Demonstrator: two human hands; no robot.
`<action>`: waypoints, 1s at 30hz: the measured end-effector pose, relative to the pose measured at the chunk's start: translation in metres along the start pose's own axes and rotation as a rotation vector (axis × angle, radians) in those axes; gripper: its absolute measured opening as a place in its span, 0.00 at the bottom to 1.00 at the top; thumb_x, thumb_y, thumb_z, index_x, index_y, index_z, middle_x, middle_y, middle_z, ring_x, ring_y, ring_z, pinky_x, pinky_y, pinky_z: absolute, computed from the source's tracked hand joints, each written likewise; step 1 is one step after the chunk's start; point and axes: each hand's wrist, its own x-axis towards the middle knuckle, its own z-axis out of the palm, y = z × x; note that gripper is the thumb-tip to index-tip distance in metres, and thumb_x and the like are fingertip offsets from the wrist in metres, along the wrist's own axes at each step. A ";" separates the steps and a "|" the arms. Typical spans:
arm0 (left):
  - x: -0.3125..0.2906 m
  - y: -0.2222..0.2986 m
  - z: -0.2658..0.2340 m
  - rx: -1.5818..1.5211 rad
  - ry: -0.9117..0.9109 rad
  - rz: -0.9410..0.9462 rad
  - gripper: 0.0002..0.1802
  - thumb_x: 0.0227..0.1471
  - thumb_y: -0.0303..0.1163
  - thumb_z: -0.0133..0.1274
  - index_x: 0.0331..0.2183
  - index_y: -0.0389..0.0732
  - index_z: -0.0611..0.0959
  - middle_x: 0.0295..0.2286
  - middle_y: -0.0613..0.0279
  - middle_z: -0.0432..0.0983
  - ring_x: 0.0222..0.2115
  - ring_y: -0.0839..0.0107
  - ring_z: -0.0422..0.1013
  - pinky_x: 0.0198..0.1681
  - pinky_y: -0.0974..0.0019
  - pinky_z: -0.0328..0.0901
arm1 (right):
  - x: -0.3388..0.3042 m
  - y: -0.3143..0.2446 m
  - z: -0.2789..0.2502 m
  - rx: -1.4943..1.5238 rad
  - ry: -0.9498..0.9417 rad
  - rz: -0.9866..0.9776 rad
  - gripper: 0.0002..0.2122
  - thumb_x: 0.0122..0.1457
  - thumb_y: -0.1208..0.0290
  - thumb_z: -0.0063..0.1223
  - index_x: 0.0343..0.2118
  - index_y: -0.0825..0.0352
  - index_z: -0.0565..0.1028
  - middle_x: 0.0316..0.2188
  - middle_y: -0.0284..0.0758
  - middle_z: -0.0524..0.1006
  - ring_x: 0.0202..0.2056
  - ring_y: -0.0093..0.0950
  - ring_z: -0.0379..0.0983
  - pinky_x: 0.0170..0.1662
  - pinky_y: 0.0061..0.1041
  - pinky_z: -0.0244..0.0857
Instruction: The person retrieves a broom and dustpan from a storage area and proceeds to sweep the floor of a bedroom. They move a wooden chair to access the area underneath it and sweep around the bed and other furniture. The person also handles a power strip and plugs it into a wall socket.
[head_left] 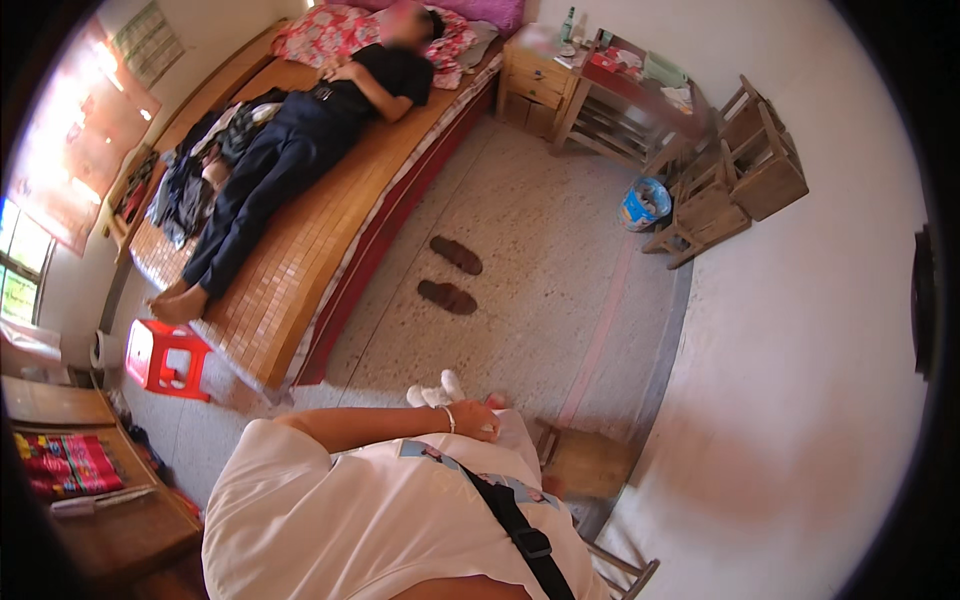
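My left forearm crosses my white shirt, with a bracelet at the wrist. My left hand (477, 418) rests in front of my body with its fingers curled. It lies just below a small white thing (437, 392), perhaps cloth or a sock. I cannot tell whether the hand grips it. A black strap (515, 520) runs across my chest. My right hand does not show.
A person lies on a bed with a bamboo mat (290, 270), with a pile of clothes (190, 180) beside them. On the floor are brown slippers (450, 275), a red plastic stool (165, 357), a low wooden stool (585, 460), wooden chairs (735, 175) and a blue bucket (645, 203). A wooden desk (90, 480) stands at my left.
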 end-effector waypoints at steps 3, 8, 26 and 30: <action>0.069 -0.024 -0.043 -0.041 -0.016 0.035 0.13 0.42 0.46 0.50 0.28 0.49 0.80 0.25 0.54 0.75 0.29 0.55 0.71 0.34 0.58 0.65 | 0.037 -0.018 -0.034 0.075 -0.016 0.062 0.09 0.43 0.64 0.49 0.15 0.64 0.74 0.15 0.38 0.73 0.20 0.37 0.71 0.24 0.33 0.64; 0.185 -0.048 -0.132 -0.125 0.088 -0.161 0.14 0.41 0.46 0.49 0.27 0.49 0.80 0.27 0.54 0.75 0.30 0.54 0.71 0.36 0.57 0.65 | 0.178 -0.041 -0.108 0.123 0.095 -0.039 0.09 0.45 0.64 0.49 0.15 0.62 0.75 0.13 0.36 0.72 0.18 0.33 0.71 0.23 0.30 0.64; 0.400 -0.152 -0.450 -0.098 0.403 -0.249 0.11 0.44 0.42 0.52 0.24 0.44 0.80 0.21 0.56 0.75 0.24 0.62 0.72 0.30 0.63 0.66 | 0.682 -0.615 -0.482 0.858 -0.297 -0.334 0.07 0.52 0.70 0.47 0.31 0.67 0.72 0.24 0.33 0.74 0.23 0.21 0.70 0.23 0.19 0.66; 0.418 -0.192 -0.520 -0.199 0.494 -0.202 0.12 0.43 0.43 0.52 0.25 0.44 0.80 0.22 0.56 0.75 0.25 0.61 0.72 0.30 0.64 0.66 | 0.748 -0.698 -0.502 0.717 -0.298 -0.357 0.06 0.51 0.71 0.48 0.30 0.68 0.71 0.23 0.32 0.73 0.23 0.20 0.70 0.22 0.19 0.66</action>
